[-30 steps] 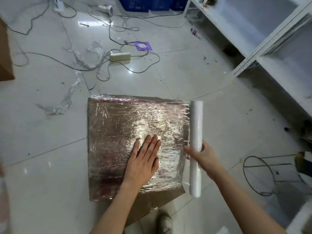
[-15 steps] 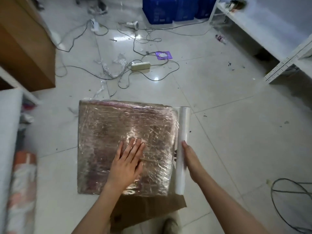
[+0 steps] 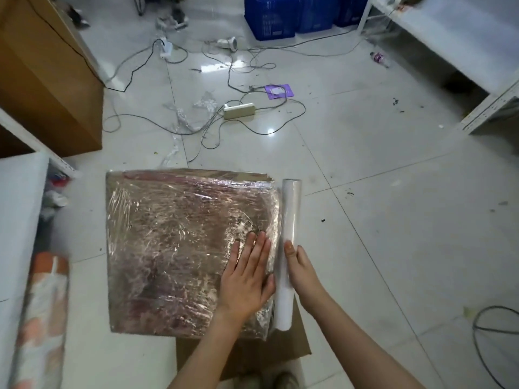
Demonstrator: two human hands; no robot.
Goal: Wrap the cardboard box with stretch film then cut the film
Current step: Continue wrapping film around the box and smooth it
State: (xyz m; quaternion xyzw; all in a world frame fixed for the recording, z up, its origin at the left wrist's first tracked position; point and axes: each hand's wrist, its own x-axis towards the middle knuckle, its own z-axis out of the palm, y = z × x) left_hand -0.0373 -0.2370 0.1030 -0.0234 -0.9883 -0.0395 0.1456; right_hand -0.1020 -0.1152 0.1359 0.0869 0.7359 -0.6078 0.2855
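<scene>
A person's left hand (image 3: 248, 279) lies flat, fingers (image 3: 254, 248) extended and close together, pressed on the film-covered top of a cardboard box (image 3: 179, 248) near its right edge. The right hand (image 3: 302, 269) grips a roll of stretch film (image 3: 289, 240), fingers curled around it, thumb on its near side. The roll stands against the box's right side, film running from it onto the box. The box sits on the tiled floor (image 3: 393, 220), its top shiny and wrinkled under layers of clear film, with a brown cardboard sheet (image 3: 280, 349) showing beneath its near edge.
</scene>
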